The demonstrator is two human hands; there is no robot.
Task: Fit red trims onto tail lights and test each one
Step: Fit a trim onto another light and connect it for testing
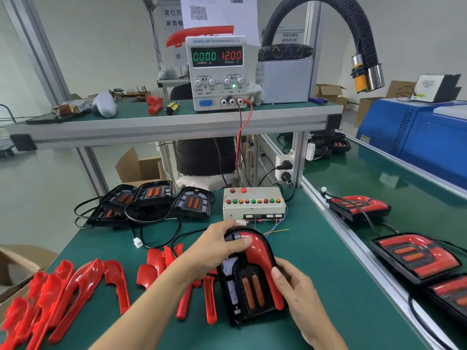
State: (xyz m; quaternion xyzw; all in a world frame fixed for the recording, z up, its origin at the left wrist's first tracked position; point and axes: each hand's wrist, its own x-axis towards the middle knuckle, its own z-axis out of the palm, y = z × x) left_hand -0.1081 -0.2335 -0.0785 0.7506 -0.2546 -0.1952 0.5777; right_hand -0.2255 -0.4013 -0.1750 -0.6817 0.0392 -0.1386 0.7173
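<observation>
A black tail light (pixel 249 290) with two orange reflector bars lies on the green bench mat in front of me. A glossy red trim (pixel 260 253) arches over its top and right side. My left hand (pixel 214 248) presses on the top of the trim, thumb on the red arch. My right hand (pixel 293 286) grips the trim's right edge and the lamp's side. Loose red trims (pixel 75 284) lie spread at the left, with more red trims (pixel 161 263) beside my left wrist.
A white test box (pixel 254 203) with coloured buttons stands behind the lamp, loose wires trailing from it. Untrimmed tail lights (pixel 154 198) pile up at back left. Trimmed tail lights (pixel 414 256) sit on the right conveyor. A DC power supply (pixel 217 72) reads 12.00 V on the shelf.
</observation>
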